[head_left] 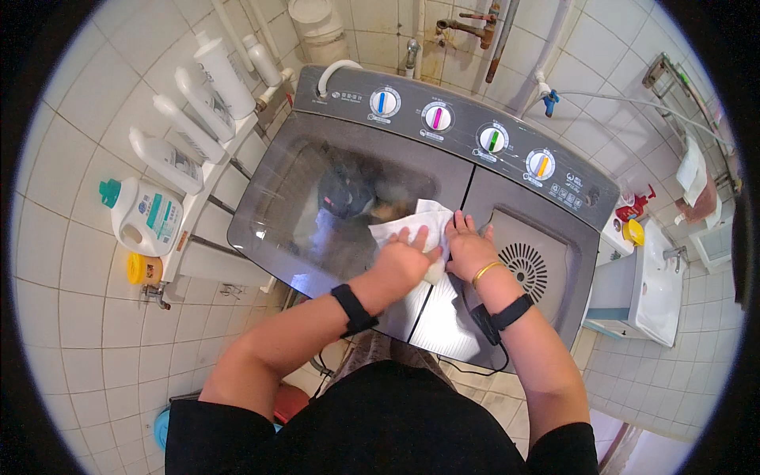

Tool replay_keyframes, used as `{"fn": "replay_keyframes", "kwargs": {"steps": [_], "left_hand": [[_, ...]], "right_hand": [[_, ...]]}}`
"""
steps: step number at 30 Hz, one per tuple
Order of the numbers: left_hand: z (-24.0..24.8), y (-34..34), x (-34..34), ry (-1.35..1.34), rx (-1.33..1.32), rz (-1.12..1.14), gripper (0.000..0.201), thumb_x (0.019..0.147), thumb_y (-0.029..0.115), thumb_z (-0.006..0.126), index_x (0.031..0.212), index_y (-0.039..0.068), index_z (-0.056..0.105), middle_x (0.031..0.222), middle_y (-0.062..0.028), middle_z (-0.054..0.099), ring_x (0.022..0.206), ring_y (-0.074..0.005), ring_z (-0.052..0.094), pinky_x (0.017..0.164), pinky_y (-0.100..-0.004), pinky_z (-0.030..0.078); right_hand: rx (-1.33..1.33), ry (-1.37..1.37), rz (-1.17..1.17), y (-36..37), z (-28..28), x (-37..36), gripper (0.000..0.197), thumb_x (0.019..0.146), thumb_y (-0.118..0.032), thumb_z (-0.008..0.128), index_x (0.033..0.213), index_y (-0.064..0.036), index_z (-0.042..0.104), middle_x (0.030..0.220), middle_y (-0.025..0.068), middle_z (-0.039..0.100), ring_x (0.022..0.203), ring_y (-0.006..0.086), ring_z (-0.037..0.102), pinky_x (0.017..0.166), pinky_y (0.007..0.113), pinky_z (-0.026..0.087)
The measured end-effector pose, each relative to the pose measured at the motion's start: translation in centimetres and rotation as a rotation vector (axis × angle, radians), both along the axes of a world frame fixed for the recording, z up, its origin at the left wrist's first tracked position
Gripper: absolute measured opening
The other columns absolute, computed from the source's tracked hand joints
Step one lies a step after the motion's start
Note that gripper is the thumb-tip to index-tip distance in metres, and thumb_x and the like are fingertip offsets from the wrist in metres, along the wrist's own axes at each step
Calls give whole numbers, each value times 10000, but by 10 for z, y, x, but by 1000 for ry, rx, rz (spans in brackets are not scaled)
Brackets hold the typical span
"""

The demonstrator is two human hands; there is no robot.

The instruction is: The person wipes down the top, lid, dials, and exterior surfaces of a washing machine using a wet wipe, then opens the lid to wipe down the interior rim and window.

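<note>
A white cloth (431, 218) lies bunched on the dark see-through lid (297, 182) of a twin-tub washing machine, near the seam between its two lids. My left hand (402, 267) presses down on the cloth's left part with bent fingers gripping it. At its right edge, my right hand (473, 252) holds the cloth too, the thumb side against it. The two hands are close together. Black bands circle both wrists, and a yellow bangle sits on the right one. Dark clothes (344, 190) show blurred through the left lid.
Four coloured knobs, including a blue one (385, 102), line the machine's back panel. On a left wall shelf (186, 214) stand several white bottles and a green-capped detergent jug (146, 215). A sink (661, 293) is at the right, with taps (467, 32) on the back wall.
</note>
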State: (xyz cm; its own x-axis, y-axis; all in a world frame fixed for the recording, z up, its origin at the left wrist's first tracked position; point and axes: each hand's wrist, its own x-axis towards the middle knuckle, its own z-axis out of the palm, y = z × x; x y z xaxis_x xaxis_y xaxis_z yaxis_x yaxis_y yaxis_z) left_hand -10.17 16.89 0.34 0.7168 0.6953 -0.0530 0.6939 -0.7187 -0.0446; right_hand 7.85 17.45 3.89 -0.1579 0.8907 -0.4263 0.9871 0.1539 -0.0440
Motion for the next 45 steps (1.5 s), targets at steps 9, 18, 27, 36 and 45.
{"fn": "replay_keyframes", "kwargs": {"steps": [9, 18, 27, 36, 45], "left_hand": [[21, 76, 2, -81, -136, 270, 490, 959, 193, 470, 1409, 383, 505, 1566, -108, 364, 1364, -370, 453, 1050, -611, 389], [12, 109, -15, -62, 31, 319, 540, 840, 111, 578, 1360, 256, 561, 1320, -235, 566, 926, -335, 681, 690, -443, 553], [22, 64, 21, -24, 10, 56, 507, 908, 168, 512, 1390, 324, 544, 1460, -204, 477, 1223, -433, 564, 930, -606, 479], [12, 175, 7, -61, 149, 151, 447, 920, 201, 501, 1339, 332, 582, 1348, -175, 583, 945, -331, 701, 715, -423, 569], [37, 70, 13, 135, -97, -129, 461, 917, 146, 499, 1355, 275, 568, 1403, -259, 497, 1105, -411, 644, 713, -443, 576]], "right_hand": [[-25, 18, 5, 8, 14, 0, 1084, 712, -331, 850, 1547, -46, 220, 1629, 148, 193, 1492, 312, 231, 1143, 651, 230], [-32, 119, -10, 6, 14, 7, 1083, 702, -316, 855, 1555, -89, 227, 1642, 113, 161, 1505, 281, 200, 1136, 669, 221], [-3, 45, -14, 11, 11, 2, 1107, 667, -287, 873, 1537, -23, 240, 1616, 184, 211, 1481, 321, 264, 1125, 677, 235], [-12, 63, -47, 10, 15, -4, 1097, 683, -261, 864, 1549, -54, 223, 1632, 122, 201, 1487, 290, 257, 1126, 679, 234], [-24, 51, -68, 11, 10, 2, 1076, 672, -239, 874, 1531, -29, 262, 1628, 145, 200, 1477, 304, 277, 1119, 686, 240]]}}
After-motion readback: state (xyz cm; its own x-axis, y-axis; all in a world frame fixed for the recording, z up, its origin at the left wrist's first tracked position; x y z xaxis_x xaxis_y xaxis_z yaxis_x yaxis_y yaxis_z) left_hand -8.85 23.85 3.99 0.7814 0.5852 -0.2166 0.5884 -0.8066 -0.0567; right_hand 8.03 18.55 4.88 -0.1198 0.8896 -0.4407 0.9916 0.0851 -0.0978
